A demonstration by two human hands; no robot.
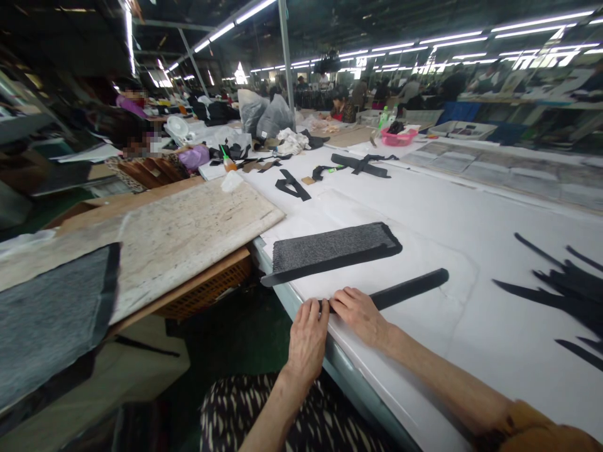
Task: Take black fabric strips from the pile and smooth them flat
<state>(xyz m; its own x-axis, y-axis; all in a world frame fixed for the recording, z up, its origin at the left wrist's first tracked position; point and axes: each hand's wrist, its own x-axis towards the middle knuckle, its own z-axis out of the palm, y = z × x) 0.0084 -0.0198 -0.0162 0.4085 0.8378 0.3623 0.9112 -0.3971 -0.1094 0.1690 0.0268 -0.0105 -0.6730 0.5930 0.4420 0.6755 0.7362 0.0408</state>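
At the near edge of the white table, my left hand (309,333) has its fingers closed on the end of a long black strip (409,289). My right hand (362,316) pinches the same strip just to the right, the fingertips of both hands almost touching. From there the strip runs flat towards the upper right. Above it lies a dark grey ribbed fabric piece (332,248) with black bands along its lower and right edges; its lower left corner juts over the table edge.
Several black strips (565,282) lie at the right. Black scraps (292,185) and a pink basket (398,135) are farther back. At left, a worn board (198,232) holds a grey fabric panel (56,314). People sit beyond.
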